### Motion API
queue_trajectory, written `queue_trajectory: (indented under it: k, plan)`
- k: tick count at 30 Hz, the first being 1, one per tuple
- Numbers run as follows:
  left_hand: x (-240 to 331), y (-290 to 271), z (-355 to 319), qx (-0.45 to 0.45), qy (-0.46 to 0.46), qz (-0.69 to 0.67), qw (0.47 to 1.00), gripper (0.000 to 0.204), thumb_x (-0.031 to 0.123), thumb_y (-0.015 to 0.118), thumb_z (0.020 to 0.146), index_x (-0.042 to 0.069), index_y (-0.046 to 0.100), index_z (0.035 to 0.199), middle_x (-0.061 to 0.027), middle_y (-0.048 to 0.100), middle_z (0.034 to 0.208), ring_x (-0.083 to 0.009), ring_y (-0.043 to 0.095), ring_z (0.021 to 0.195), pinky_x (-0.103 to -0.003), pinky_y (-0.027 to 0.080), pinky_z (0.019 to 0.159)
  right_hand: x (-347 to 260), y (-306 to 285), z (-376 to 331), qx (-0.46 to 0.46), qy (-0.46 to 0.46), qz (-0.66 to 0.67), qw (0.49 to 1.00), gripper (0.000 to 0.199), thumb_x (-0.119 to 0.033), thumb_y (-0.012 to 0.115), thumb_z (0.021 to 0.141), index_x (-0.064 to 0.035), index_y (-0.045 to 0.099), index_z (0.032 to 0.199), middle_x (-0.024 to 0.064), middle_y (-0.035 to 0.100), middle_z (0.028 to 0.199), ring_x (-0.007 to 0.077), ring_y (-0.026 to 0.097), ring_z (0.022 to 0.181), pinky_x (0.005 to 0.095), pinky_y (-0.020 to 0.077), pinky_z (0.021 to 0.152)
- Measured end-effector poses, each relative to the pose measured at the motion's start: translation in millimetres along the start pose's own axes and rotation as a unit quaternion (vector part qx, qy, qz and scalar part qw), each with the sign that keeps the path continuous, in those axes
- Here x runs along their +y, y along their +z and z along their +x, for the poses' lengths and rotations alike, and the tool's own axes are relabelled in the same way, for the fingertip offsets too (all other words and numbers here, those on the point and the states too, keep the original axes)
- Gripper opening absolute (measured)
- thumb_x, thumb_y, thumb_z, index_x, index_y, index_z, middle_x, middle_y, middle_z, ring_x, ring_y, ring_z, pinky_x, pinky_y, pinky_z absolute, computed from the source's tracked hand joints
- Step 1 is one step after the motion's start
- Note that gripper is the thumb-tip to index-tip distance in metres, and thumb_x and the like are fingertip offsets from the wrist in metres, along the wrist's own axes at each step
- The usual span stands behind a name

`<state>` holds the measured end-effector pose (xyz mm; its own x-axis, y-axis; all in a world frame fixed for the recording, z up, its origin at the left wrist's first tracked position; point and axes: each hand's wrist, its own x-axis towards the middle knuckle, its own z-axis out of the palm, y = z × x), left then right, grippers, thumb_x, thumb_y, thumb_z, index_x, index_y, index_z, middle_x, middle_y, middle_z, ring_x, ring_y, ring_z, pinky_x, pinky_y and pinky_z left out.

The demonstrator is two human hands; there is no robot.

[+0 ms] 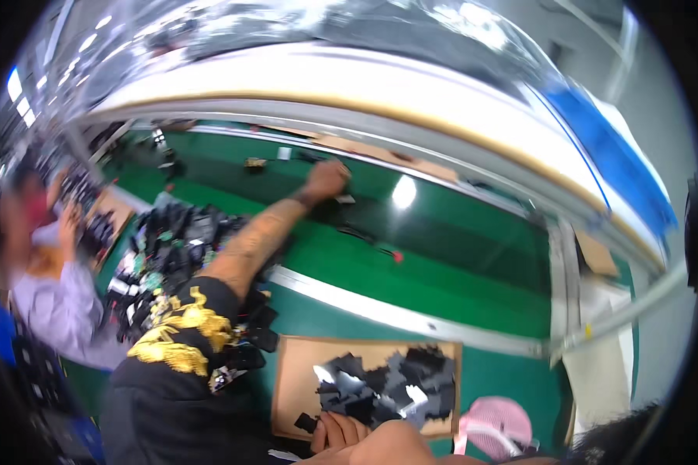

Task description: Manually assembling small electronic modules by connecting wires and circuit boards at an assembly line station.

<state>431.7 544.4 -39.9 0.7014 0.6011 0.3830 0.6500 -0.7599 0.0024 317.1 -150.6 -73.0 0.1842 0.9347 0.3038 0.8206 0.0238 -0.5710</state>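
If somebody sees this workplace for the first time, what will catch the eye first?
Probably the left hand, stretched over the long green surface in the middle, and its black sleeve with gold pattern. Next comes the messy heap of small parts beside that arm. At the bottom, the right hand is by a cardboard tray of black pieces, with a pink round thing to its right.

Cardboard tray (293, 376) on green tabletop (512, 380)

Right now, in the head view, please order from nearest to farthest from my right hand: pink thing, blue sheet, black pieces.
1. Black pieces, in the cardboard box.
2. Pink thing, right of the box.
3. Blue sheet, upper right.
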Motion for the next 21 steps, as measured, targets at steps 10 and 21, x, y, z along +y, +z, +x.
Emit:
queue_trajectory:
  k: [10, 21]
  plan:
    - [6, -81, -41, -0.041, -0.133, -0.096, 0.986, 0.056, 0.047, 0.069, 0.089, -0.002, 0.069, 0.117, -0.0247, 0.062, 0.129, -0.0411, 0.058, 0.124, -0.052, 0.049, 0.105, -9, 30, 15, -0.005, 0.135, -0.169, 0.976, 0.024, -0.028, 0.067, 0.096, -0.0116, 0.078, 0.109, 0.0082, 0.074, 0.106, 0.0287, 0.070, 0.100, 0.0441, 0.0532, 0.088]
    - [127, -434, -267, 0.068, 0.353, -0.469, 0.807, 0.022, 0.023, 0.064, 0.099, 0.002, 0.069, 0.091, -0.0143, 0.070, 0.083, -0.0315, 0.069, 0.075, -0.042, 0.055, 0.069, -79, -59, 54, 0.222, 0.064, -0.080, 0.970, 0.020, -0.029, 0.072, 0.094, -0.0121, 0.081, 0.100, 0.0086, 0.075, 0.097, 0.0306, 0.072, 0.092, 0.0436, 0.0553, 0.082]
